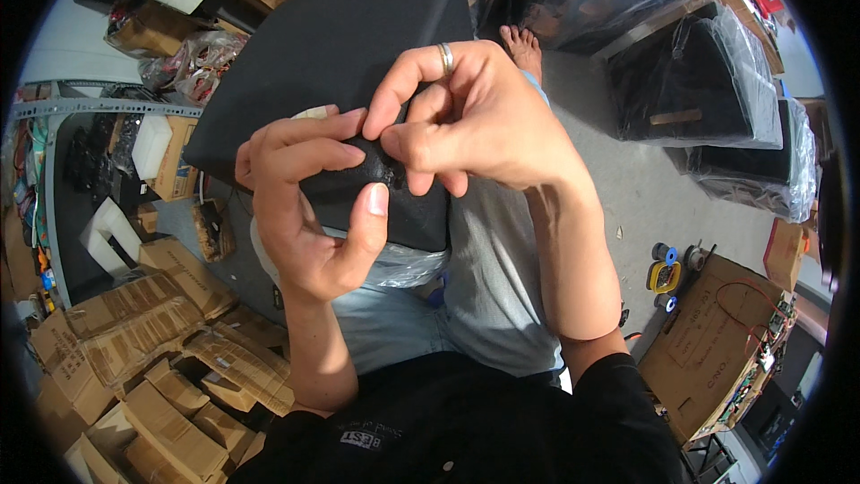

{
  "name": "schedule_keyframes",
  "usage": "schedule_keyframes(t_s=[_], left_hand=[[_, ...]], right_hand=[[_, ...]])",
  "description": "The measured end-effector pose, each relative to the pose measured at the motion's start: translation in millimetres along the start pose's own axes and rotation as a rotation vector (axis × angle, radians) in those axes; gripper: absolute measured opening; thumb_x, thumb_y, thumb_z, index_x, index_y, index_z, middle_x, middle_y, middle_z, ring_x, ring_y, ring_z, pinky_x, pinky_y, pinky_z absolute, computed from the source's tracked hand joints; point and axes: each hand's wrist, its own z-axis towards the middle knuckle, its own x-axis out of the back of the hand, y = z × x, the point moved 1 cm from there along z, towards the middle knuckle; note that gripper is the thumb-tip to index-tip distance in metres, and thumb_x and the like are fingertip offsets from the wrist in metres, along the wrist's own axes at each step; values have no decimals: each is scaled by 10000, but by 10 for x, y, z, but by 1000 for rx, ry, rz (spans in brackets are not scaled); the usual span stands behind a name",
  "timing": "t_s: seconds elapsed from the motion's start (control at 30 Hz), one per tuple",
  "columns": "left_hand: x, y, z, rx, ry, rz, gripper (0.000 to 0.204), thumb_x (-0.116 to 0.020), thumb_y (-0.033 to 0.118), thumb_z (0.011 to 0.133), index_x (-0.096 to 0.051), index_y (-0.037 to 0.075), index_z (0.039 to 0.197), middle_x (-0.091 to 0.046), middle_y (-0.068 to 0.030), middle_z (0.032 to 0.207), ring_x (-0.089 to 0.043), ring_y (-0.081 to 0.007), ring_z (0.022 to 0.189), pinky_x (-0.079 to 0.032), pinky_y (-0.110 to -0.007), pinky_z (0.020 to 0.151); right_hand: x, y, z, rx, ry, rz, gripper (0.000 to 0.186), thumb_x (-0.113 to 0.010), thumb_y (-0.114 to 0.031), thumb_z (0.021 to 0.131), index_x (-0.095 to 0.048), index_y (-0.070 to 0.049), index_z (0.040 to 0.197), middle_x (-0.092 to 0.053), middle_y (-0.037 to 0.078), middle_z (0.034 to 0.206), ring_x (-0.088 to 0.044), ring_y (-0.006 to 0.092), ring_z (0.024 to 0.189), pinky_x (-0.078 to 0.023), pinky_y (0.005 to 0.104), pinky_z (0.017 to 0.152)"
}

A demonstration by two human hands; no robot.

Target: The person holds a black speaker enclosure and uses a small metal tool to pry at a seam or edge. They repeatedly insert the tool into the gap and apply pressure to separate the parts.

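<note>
Cardboard (116, 327) lies at eight o'clock; steady the dark piece (381, 164), your left hand (300, 202) spread, right hand (479, 130) bunched, its grip unclear.

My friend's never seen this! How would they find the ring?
Start at the big black box in the upper middle. The right hand is over its right edge. The ring is the shiny silver band around one finger; the left hand shows none.
</note>
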Motion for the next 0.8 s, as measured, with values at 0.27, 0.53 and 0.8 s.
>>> schedule_keyframes(t_s=[0.27,0.53,0.8], left_hand=[[83,84,51,26,-110,74,343,-751,138,725,-698,134,1063,-712,-82,1140,-635,-242,1041,-349,-394,988],[185,113,48,75,-128,-12,313,-753,97,697,-698,115,1005,-710,-95,1129,-642,-275,1027,-401,-402,956],[346,395,70,132,-252,196,265,-763,91,747,-721,120,1007,-711,-89,1167,-647,-308,1110,-405,-453,1029]], right_hand=[[95,272,-24,43,-53,295,231,-577,3,885,-724,57,1055,-706,105,633,-566,51,424,-383,167,398],[-73,341,-166,209,127,136,161,-698,-7,943,-736,25,1096,-678,-21,706,-635,23,637,-490,173,568],[-209,499,-314,466,219,-151,258,-738,16,891,-755,-19,1145,-662,-24,736,-555,17,633,-445,205,590]])
